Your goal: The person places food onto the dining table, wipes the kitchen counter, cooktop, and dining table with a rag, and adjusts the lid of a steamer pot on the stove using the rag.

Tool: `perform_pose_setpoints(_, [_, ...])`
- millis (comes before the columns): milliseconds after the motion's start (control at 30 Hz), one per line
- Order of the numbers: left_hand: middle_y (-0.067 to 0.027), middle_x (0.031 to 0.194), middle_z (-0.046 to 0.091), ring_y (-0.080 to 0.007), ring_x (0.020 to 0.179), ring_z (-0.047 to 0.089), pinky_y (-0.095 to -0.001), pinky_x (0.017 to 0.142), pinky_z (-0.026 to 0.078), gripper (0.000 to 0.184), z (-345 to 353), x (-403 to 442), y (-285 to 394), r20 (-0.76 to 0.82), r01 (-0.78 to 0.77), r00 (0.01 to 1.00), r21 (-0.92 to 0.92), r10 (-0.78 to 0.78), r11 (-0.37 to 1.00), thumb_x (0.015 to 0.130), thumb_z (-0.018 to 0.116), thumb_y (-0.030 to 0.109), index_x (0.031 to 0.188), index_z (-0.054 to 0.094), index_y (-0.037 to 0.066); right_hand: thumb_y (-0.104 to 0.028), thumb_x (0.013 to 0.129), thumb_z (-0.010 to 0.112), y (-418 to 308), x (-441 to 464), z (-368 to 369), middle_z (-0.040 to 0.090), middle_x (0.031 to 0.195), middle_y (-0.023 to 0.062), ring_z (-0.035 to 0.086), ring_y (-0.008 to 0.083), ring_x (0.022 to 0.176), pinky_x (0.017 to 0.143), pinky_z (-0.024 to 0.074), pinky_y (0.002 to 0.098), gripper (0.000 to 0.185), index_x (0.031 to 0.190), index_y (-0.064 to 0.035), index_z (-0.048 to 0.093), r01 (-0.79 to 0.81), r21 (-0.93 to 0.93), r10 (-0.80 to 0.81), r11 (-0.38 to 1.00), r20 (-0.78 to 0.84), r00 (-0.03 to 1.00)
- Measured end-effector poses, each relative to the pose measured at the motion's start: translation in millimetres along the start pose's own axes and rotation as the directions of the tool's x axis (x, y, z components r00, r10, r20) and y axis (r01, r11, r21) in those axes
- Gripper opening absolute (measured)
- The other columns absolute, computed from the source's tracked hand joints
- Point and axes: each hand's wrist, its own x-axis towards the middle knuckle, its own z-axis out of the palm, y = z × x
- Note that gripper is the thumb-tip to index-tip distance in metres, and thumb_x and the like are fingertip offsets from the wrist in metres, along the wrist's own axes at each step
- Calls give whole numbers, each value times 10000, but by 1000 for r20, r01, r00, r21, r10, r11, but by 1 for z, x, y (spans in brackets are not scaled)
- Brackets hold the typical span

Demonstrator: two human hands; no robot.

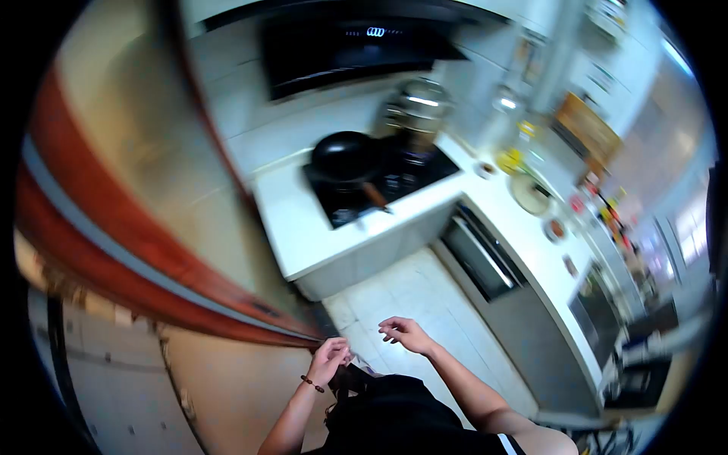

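Observation:
My left hand point(330, 360), with a dark beaded bracelet point(312, 384) at the wrist, is in front of my body beside the lower end of the red-brown door frame point(227, 307). Its fingers are loosely bent, and I see nothing in them. My right hand point(406, 334) hovers over the pale tiled floor point(394, 292), fingers apart and empty. Ahead of both hands, a black wok point(345, 155) with a wooden handle point(374, 195) sits on the black cooktop point(326, 203). A shiny lidded pot point(425, 106) stands behind it to the right.
A white counter point(284, 246) turns a corner and runs right, above a built-in oven point(481, 254). On it are a bottle of yellow oil point(516, 152), a round pale board or lid point(529, 193) and a small bowl point(554, 230). A range hood point(356, 49) hangs above the cooktop.

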Motion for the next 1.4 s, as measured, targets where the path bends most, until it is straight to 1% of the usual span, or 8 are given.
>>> perform_pose_setpoints(233, [-95, 1218, 657, -161, 1056, 666, -306, 852, 553, 448, 206, 136, 22, 432, 33, 893, 206, -122, 978, 1010, 681, 259, 1374, 529, 48, -189, 1040, 603, 62, -128, -162, 731, 1103, 98, 721, 188, 919, 796, 583, 330, 274, 1241, -9, 654, 14, 322, 172, 947, -542, 823])
perform_pose_setpoints(400, [-103, 1211, 655, -161, 998, 686, -295, 797, 569, 448, 361, 224, 3, 618, -24, 771, 273, -156, 962, 1017, 671, 249, 1381, 522, 35, -164, 1036, 603, 95, -175, -265, 737, 1083, 111, 727, 186, 890, 763, 586, 314, 250, 1222, -7, 660, 140, 416, 203, 899, -678, 707])
perform_pose_setpoints(733, [-101, 1213, 664, -169, 1008, 687, -318, 798, 586, 457, 591, 436, 38, 592, 23, 754, 410, -285, 912, 1031, 642, 244, 1415, 494, 46, -176, 1032, 613, 96, -197, -519, 746, 1077, 96, 720, 161, 890, 762, 561, 290, 259, 1224, -8, 661, 226, 386, 167, 894, -756, 634])
perform_pose_setpoints(867, [-109, 1241, 656, -177, 1001, 681, -326, 803, 586, 462, 669, 529, 65, 545, 43, 801, 358, -247, 933, 1035, 633, 285, 1414, 493, 61, -158, 1032, 606, 74, -161, -642, 747, 1063, 89, 708, 152, 876, 756, 548, 278, 254, 1228, -6, 660, 233, 325, 131, 916, -794, 594])
perform_pose_setpoints(1033, [-142, 1304, 612, -234, 1091, 662, -382, 859, 584, 526, 782, 633, 97, 486, 159, 845, 172, -224, 972, 1027, 630, 376, 1413, 478, 52, -172, 1047, 588, 34, -129, -767, 737, 1047, 79, 691, 136, 884, 799, 547, 281, 260, 1210, 10, 675, 101, 251, 117, 963, -722, 682])
perform_pose_setpoints(1200, [-127, 1301, 611, -239, 1108, 651, -394, 884, 577, 490, 867, 723, 118, 451, 233, 861, 62, -236, 970, 1037, 610, 394, 1392, 494, 77, -192, 1037, 612, 7, -86, -911, 734, 1044, 83, 678, 126, 875, 801, 538, 286, 293, 1231, 19, 673, 89, 42, -32, 995, -716, 698])
perform_pose_setpoints(1333, [-101, 1289, 614, -241, 1130, 633, -415, 903, 570, 513, 901, 801, 134, 365, 321, 875, 50, -317, 946, 1022, 623, 438, 1377, 503, 88, -225, 912, 714, -12, -26, -1052, 699, 840, 96, 637, 143, 781, 743, 520, 311, 379, 1187, 34, 681, -101, -293, -162, 951, -747, 645])
perform_pose_setpoints(1400, [-87, 1276, 611, -236, 1127, 626, -425, 908, 566, 517, 919, 833, 129, 305, 335, 895, 19, -325, 942, 1008, 634, 443, 1366, 508, 92, -262, 874, 769, 0, 16, -1131, 732, 1043, 160, 703, 222, 962, 852, 542, 344, 501, 1265, 29, 655, -172, -315, -129, 933, -741, 660])
